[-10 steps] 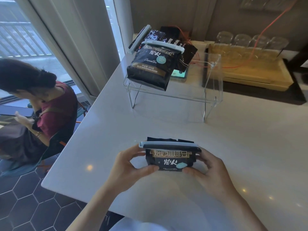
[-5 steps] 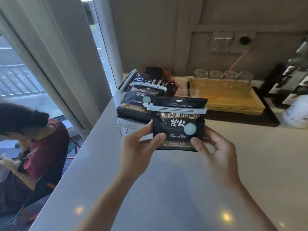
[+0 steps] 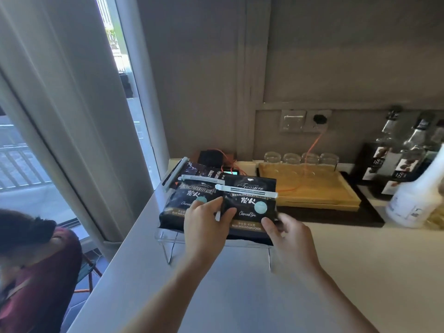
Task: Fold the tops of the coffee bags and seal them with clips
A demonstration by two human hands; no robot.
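I count three coffee bags, each with its own pale clip. The one I hold (image 3: 249, 207) is black, its top folded over and pinned under a white clip (image 3: 246, 190) running across the full width. A second bag (image 3: 185, 203) lies just beside it to the left on the clear stand (image 3: 168, 239), closed by a second clip (image 3: 201, 179). A third bag (image 3: 199, 169) sits behind, with a third clip (image 3: 174, 173) tilted along its left edge.

My left hand (image 3: 206, 227) has a narrow grip on the held bag's left edge, thumb on the front, fingers behind. My right hand (image 3: 290, 239) pinches the lower right corner the same way. The bag's bottom edge is at the stand's front; I cannot tell whether it rests there. Four upturned glasses (image 3: 300, 158) line the back of the white surface (image 3: 240, 296).
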